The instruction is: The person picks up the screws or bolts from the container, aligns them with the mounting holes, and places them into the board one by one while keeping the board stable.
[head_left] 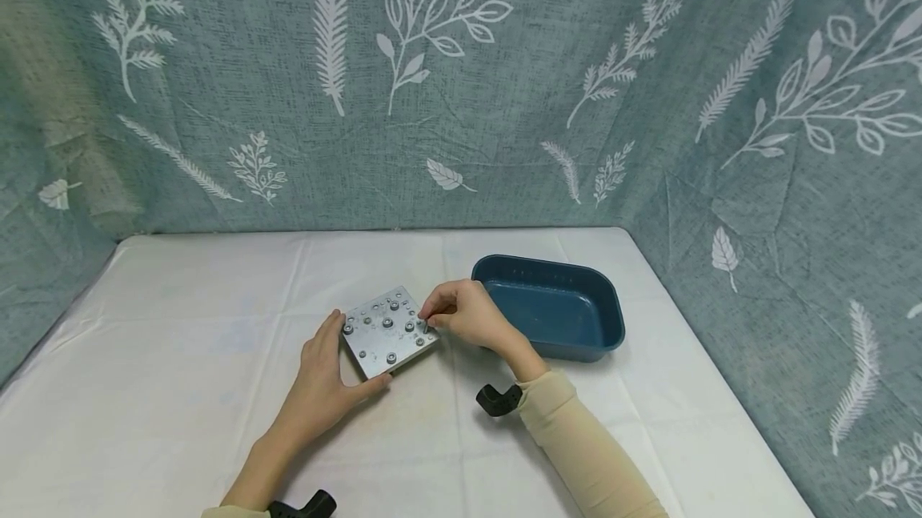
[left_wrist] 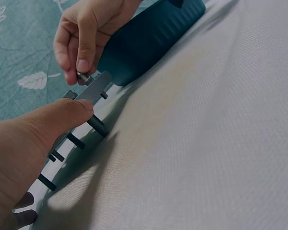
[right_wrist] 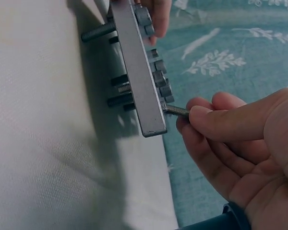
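Observation:
A silver metal plate (head_left: pixel 376 339) with several bolts set in its holes is held by my left hand (head_left: pixel 320 378). The left thumb (left_wrist: pixel 77 112) lies along the near edge, while the fingers reach round the left side. My right hand (head_left: pixel 468 314) pinches a threaded bolt (right_wrist: pixel 176 110) between thumb and fingertips at the plate's right corner. Its threaded end meets the plate's upper face, and the fingertips cover its other end. Bolt shanks (left_wrist: pixel 98 126) stick out below the plate, which is raised above the cloth.
A dark blue plastic bin (head_left: pixel 569 351) stands on the table just behind and right of my right hand. White cloth (head_left: pixel 180 326) covers the table. A green leaf-patterned curtain (head_left: pixel 288 86) hangs along the back and right. Black wrist mounts (head_left: pixel 497 400) jut from both wrists.

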`<state>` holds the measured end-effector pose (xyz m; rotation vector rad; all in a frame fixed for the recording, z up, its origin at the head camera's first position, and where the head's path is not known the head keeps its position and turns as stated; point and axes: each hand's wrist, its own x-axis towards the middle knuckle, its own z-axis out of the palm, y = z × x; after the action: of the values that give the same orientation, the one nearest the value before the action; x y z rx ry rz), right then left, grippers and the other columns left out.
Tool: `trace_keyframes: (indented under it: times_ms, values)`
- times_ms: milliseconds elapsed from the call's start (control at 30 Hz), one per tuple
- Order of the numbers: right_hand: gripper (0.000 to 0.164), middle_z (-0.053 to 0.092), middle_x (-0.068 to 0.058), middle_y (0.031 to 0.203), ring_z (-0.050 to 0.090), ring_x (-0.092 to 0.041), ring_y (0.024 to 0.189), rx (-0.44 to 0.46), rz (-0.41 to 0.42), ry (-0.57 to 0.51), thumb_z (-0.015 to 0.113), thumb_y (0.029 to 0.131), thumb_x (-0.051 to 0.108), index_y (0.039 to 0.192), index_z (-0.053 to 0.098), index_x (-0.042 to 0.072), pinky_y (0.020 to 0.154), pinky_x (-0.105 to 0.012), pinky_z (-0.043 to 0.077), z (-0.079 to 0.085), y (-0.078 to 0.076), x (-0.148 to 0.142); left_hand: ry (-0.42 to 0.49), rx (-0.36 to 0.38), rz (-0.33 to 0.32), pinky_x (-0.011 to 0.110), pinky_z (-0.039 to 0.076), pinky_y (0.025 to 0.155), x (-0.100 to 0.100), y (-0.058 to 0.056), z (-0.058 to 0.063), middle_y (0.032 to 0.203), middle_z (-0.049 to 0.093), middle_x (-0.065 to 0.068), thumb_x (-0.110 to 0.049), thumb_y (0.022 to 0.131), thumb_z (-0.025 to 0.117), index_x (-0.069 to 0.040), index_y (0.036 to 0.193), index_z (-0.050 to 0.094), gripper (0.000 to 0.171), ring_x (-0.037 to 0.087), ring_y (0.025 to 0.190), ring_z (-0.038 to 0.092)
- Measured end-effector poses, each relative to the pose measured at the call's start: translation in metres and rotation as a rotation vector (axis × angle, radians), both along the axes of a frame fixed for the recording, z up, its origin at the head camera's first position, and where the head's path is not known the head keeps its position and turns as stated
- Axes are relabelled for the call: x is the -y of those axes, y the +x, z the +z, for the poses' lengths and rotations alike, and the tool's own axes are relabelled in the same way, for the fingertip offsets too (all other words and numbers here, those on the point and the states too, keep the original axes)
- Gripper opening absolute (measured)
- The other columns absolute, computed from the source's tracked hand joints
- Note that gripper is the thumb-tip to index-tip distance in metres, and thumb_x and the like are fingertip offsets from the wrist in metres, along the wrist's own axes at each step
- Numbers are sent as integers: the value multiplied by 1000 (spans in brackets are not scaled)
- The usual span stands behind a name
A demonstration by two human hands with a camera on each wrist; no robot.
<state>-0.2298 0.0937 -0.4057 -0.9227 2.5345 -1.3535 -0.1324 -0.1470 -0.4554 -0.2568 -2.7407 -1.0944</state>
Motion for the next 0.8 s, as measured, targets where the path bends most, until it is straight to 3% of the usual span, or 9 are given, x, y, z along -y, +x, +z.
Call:
trace_keyframes:
  times_ms: [267, 800]
  values:
    - [14, 72, 3, 85, 66, -5, 78, -30, 3, 17, 73, 85, -6, 88, 75, 8, 72, -23, 54, 1, 1, -1, -1, -16, 2, 63, 27, 106, -1, 1, -1, 156, 17, 28, -47, 74, 85, 9, 151, 18, 116, 48, 135, 22]
    - [15, 73, 1, 88, 67, -11, 80, 35, 80, -28, 70, 87, -7, 90, 75, 7, 71, -28, 54, 0, -4, -2, 0, -26, 5, 63, 28, 105, -2, 1, -2, 155, 17, 28, -45, 73, 86, 9, 150, 19, 116, 49, 135, 22]
